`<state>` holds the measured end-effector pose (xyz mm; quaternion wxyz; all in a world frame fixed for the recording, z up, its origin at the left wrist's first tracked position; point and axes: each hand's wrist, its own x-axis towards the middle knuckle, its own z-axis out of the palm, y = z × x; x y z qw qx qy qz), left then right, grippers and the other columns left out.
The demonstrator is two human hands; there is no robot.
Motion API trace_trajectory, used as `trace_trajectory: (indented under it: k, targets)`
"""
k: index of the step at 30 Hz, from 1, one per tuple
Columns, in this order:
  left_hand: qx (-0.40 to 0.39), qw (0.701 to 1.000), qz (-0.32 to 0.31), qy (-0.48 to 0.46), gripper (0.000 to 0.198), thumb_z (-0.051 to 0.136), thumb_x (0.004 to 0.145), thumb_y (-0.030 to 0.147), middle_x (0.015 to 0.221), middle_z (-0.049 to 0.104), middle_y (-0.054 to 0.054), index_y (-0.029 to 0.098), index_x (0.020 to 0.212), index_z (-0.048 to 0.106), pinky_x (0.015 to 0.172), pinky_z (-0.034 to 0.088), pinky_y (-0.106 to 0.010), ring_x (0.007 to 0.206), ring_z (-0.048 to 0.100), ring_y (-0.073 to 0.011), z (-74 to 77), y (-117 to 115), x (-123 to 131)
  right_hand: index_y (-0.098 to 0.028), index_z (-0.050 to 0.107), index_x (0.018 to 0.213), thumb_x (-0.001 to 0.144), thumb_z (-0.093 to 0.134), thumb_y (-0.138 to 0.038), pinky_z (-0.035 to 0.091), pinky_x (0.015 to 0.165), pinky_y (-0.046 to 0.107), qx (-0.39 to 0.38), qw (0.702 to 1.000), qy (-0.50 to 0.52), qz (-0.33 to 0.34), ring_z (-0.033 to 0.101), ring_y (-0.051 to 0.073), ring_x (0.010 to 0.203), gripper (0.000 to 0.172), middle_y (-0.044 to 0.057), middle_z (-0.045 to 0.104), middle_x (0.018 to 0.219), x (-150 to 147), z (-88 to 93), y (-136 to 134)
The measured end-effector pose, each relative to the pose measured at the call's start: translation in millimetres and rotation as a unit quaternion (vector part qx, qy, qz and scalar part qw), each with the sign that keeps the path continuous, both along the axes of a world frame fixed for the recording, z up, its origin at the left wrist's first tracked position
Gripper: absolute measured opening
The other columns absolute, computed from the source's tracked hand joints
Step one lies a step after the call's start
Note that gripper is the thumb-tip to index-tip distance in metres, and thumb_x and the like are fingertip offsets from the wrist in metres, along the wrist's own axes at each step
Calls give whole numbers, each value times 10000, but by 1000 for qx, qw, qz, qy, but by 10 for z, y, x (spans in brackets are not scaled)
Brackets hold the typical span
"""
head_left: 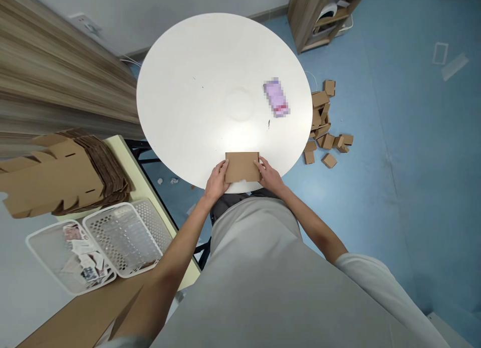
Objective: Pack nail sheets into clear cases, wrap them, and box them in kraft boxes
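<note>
A small brown cardboard box lies at the near edge of the round white table, its flat top facing up. My left hand grips its left side, thumb along the edge. On the opposite side my right hand holds the box's right edge with thumb and fingers. Farther back on the tabletop, to the right, is a blurred purple item; its kind cannot be made out.
Flattened cardboard boxes are stacked on a side table at the left, beside white plastic baskets holding papers and clear packets. Several small folded boxes lie piled on the blue floor to the right. A wooden shelf stands behind.
</note>
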<state>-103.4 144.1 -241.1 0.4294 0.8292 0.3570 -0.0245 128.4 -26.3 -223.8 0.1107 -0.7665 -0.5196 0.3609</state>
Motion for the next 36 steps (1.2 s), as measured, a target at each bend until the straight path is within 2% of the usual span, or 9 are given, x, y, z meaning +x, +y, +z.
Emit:
trace_trajectory:
  k: [3,5,10,15,19,23,27,32,36]
  targets:
    - [-21,999,-18,39,985,704,856,222,1724,469,-218,176,1769,337,1314,433,-587,1575,487,-431,-61,-119,-54,-215,407,1710,1014,645,-218,635,1099,494,-14,1000,0,10,627,353,1428,736,196,404,1769,-49,-33,-102]
    - [-18,998,-1,53,983,676,848,186,1713,490,-221,172,1769,333,1315,425,-600,1571,492,-428,-84,-209,-35,-189,407,1717,1015,638,-212,600,1158,498,-22,1000,-1,11,609,357,1461,739,198,474,1725,-66,-66,-133]
    - [-23,994,102,31,910,598,859,161,1665,580,-191,188,1745,393,1319,412,-591,1534,546,-383,-117,-414,132,-151,325,1762,1022,543,-197,523,1245,527,-1,999,17,-28,551,361,1537,773,198,495,1737,-82,-163,-115]
    - [-47,974,220,10,878,599,832,131,1467,759,-141,228,1700,504,1156,559,-517,1290,741,-366,-119,-533,272,-129,269,1777,1071,417,-271,529,1231,532,58,987,68,-134,556,333,1551,735,186,507,1736,-95,-210,-38]
    - [-12,960,278,29,721,562,909,124,1315,825,-151,203,1624,612,1043,595,-457,1081,800,-330,45,-499,412,-167,375,1747,1085,337,-253,562,1163,500,82,978,55,-185,689,323,1375,668,160,630,1635,-18,-64,106]
    - [14,961,252,118,549,493,1058,188,1117,850,-176,132,1589,625,981,576,-435,1023,801,-350,345,-347,579,-176,531,1657,1155,304,-311,579,1031,447,35,982,-1,-185,775,335,1136,567,161,795,1366,89,207,289]
    - [41,961,231,149,374,460,1126,242,1118,834,-173,167,1291,787,971,533,-400,1091,775,-361,562,-208,666,-134,628,1523,1200,282,-368,544,923,398,-41,985,-58,-158,774,339,966,529,163,835,1050,98,439,414]
    - [52,958,254,123,288,551,1114,288,1147,772,-174,168,1102,812,953,526,-387,1056,739,-327,596,-160,653,-127,709,1270,1208,269,-344,501,888,371,-78,987,-63,-125,742,316,920,494,169,797,997,41,566,465]
    - [62,954,280,87,301,564,1089,206,1209,712,-174,143,1298,771,1030,530,-405,1096,723,-310,551,-184,630,-105,738,1206,1176,324,-258,502,886,364,-51,992,-59,-101,722,311,984,443,200,771,1095,63,536,469]
